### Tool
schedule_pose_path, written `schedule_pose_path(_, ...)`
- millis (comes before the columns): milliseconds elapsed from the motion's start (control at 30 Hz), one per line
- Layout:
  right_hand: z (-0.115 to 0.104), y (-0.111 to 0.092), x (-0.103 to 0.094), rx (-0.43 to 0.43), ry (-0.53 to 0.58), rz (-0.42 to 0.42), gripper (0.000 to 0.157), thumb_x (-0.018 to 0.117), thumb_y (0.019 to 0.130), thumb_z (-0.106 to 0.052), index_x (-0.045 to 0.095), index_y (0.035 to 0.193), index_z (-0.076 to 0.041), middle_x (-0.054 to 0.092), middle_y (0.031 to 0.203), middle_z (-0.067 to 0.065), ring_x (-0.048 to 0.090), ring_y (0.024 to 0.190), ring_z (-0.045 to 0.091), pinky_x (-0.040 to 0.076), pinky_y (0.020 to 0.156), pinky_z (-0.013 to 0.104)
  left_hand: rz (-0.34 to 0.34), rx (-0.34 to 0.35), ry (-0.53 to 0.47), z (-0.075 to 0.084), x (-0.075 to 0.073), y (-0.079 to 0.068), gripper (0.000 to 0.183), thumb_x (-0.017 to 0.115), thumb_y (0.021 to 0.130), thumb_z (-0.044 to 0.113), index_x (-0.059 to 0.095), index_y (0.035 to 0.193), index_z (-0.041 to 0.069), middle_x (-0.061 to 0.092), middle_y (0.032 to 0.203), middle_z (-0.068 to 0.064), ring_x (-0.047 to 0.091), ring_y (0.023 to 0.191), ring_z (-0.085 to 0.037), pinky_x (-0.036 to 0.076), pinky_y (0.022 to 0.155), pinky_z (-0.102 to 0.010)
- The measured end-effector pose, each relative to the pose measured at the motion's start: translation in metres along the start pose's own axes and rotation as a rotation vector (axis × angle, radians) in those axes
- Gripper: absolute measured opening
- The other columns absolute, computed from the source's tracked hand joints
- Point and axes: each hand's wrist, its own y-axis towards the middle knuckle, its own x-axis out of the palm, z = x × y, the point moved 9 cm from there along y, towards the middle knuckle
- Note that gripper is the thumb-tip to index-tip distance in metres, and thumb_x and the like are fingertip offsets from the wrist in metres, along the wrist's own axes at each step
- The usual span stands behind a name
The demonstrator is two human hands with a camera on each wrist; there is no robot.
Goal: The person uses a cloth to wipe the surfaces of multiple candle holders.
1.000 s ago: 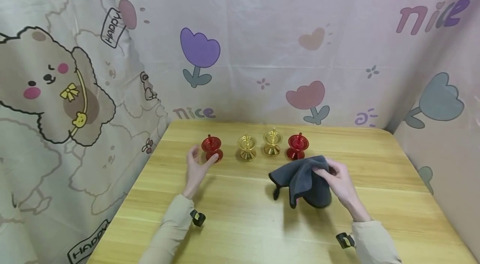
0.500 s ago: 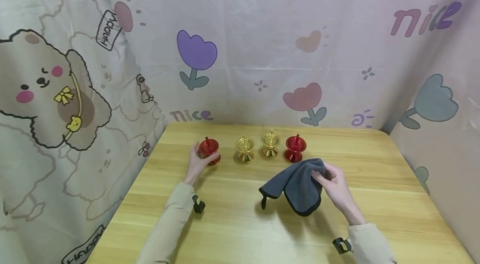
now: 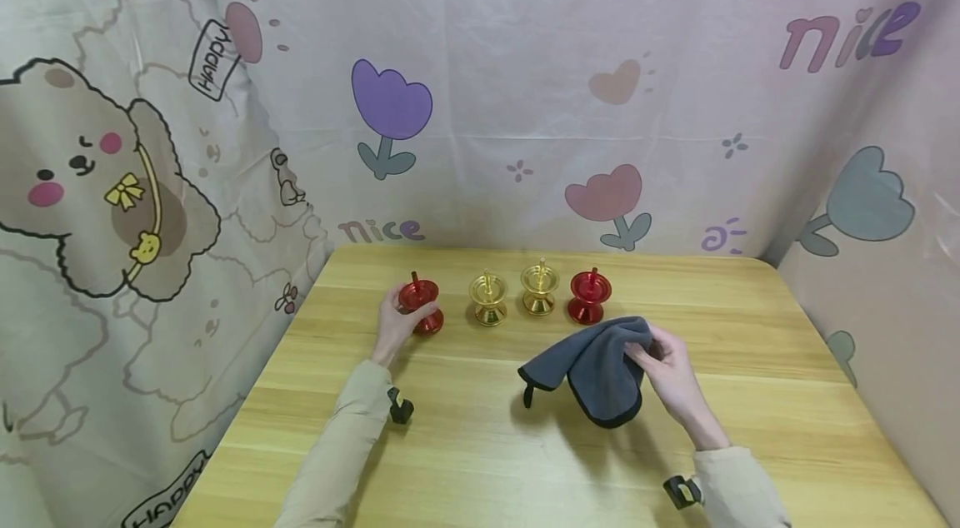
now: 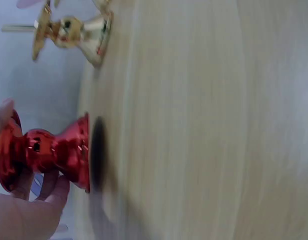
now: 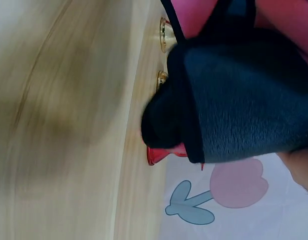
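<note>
My left hand (image 3: pixel 392 331) grips a red metal candle holder (image 3: pixel 420 292) with a spike in its dish, at the left end of the row. In the left wrist view, fingers and thumb close round the holder's upper part, and a dark shadow shows beside its base (image 4: pixel 82 155), which looks slightly raised off the table. My right hand (image 3: pixel 675 366) pinches a grey cloth (image 3: pixel 603 374) with black edging, which hangs in folds over the table. Pink fabric (image 5: pixel 192 17) shows beside the grey cloth in the right wrist view.
Two gold candle holders, one nearer (image 3: pixel 490 296) and one farther (image 3: pixel 539 288), stand right of the held one. Another red candle holder (image 3: pixel 588 296) ends the row, close behind the cloth. A printed curtain (image 3: pixel 480 136) hangs behind the wooden table (image 3: pixel 480 461).
My left hand has closed round the red candle holder and tilted it slightly. The cloth in my right hand has swung left and spread, then stayed nearly still.
</note>
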Motion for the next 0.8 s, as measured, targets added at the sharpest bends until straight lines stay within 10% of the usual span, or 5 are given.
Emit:
schedule_pose_path(400,0.008,0.003,-0.008,0.036,0.276,0.189,0.035,0.052,0.097,0.014,0.073,0.111,-0.012,0.072,0.099,-0.007,0.067,0.088,0.003,0.058,0.070,0.016,-0.381,0.082,-0.148,0.074,0.058,-0.081,0.071,0.079,0.086,0.014,0.042,0.147,0.009,0.058,0.142,-0.021,0.058,0.130,-0.036,0.047,0.112,-0.051)
schedule_pose_path(800,0.013,0.005,0.019,0.186,0.311,0.159,0.027,0.052,0.104,-0.007,0.073,0.105,-0.025,0.071,0.093,-0.011,0.066,0.079,0.001,0.057,0.064,0.017,-0.696,0.132,-0.221,0.131,0.113,-0.159,0.063,0.071,0.095,0.027,0.042,0.146,0.004,0.062,0.131,-0.025,0.066,0.105,-0.012,0.059,0.086,-0.030)
